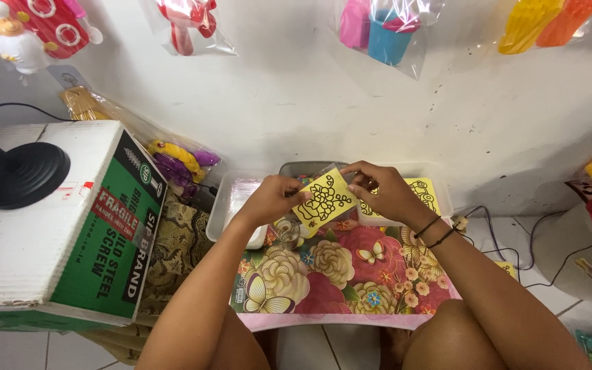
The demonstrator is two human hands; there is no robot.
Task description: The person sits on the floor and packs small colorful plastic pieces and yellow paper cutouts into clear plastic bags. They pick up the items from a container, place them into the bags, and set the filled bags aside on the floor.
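Both hands hold one small yellow card (325, 199) with a black floral outline, tilted above a flowered mat (340, 281). My left hand (273, 197) pinches its left edge and my right hand (381, 190) grips its upper right corner. Black bands circle the right wrist. Behind the hands stands a clear plastic tray (222, 205) holding more yellow cards (423, 188). A small clear container (289, 231) sits just under the held card.
A white and green cardboard box (63, 226) stands at the left with a black round stand base (23, 173) on top. Bagged plastic toys (385, 27) hang on the white wall. Cables (508, 247) run over the tiled floor at right.
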